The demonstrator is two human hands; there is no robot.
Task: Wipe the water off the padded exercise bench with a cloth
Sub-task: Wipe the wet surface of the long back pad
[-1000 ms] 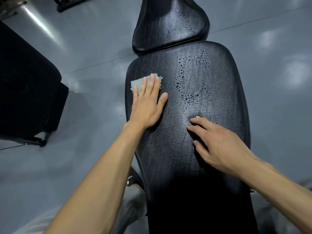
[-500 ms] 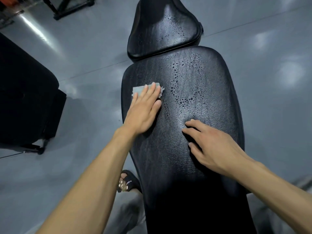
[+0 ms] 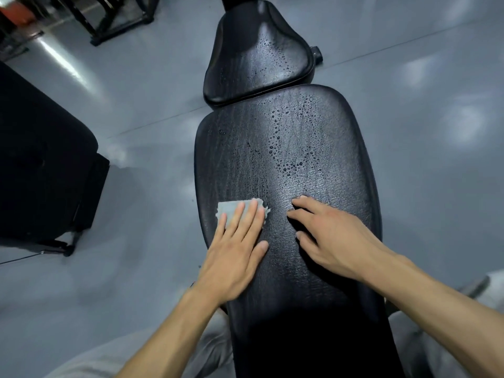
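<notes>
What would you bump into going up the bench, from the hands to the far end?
left hand → cloth → water drops on the long pad → small pad, also wet.

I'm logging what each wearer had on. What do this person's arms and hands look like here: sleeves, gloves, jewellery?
Both forearms are bare up to the frame's edge: no sleeves show. The left hand and right hand wear no gloves, rings, watch or wristband. Fingernails look short and unpainted.

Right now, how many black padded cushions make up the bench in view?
2. The long black textured back pad lies under both hands, water beads on its far right part; the smaller black seat pad sits beyond it, also beaded. Nothing suggests hidden ones.
</notes>
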